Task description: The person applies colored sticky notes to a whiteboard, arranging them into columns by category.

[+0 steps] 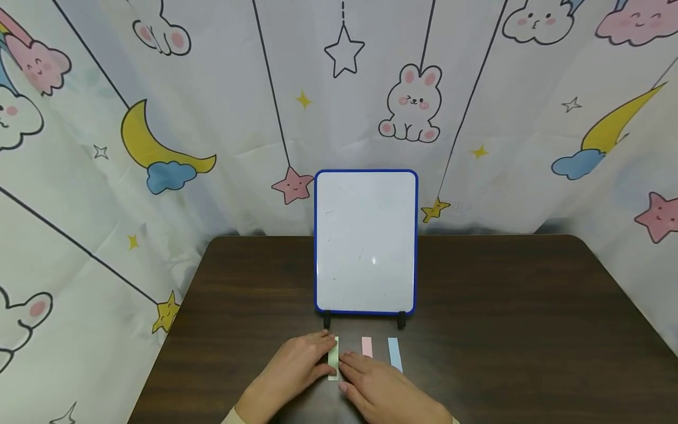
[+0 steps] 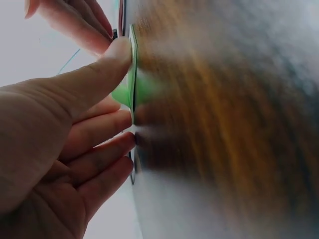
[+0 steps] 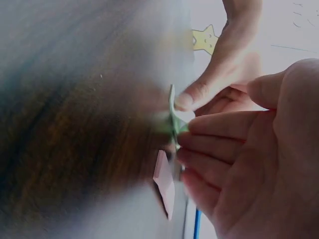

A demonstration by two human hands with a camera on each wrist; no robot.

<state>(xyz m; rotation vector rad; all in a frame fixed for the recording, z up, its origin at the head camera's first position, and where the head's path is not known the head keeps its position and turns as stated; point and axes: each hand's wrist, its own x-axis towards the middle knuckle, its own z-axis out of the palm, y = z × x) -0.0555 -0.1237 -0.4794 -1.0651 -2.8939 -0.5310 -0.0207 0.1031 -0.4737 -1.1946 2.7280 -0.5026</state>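
Note:
A pale green paper strip (image 1: pixel 333 360) lies lengthwise on the table. My left hand (image 1: pixel 293 365) touches it from the left, thumb near its close end and fingertips by its far end. In the left wrist view the thumb presses on the green strip (image 2: pixel 133 74), the other fingers reaching along it. From the right, my right hand (image 1: pixel 389 388) rests low on the table, its straight fingertips at the strip's edge. A pink strip (image 1: pixel 367 346) and a light blue strip (image 1: pixel 394 353) lie beyond the right hand, their lower ends partly covered by it.
Behind the strips a blue-framed whiteboard (image 1: pixel 365 241) stands upright on two small black feet (image 1: pixel 401 320). The dark wooden table (image 1: pixel 254 294) extends to both sides. A white curtain (image 1: pixel 228 76) printed with moons, stars and rabbits hangs behind and at the sides.

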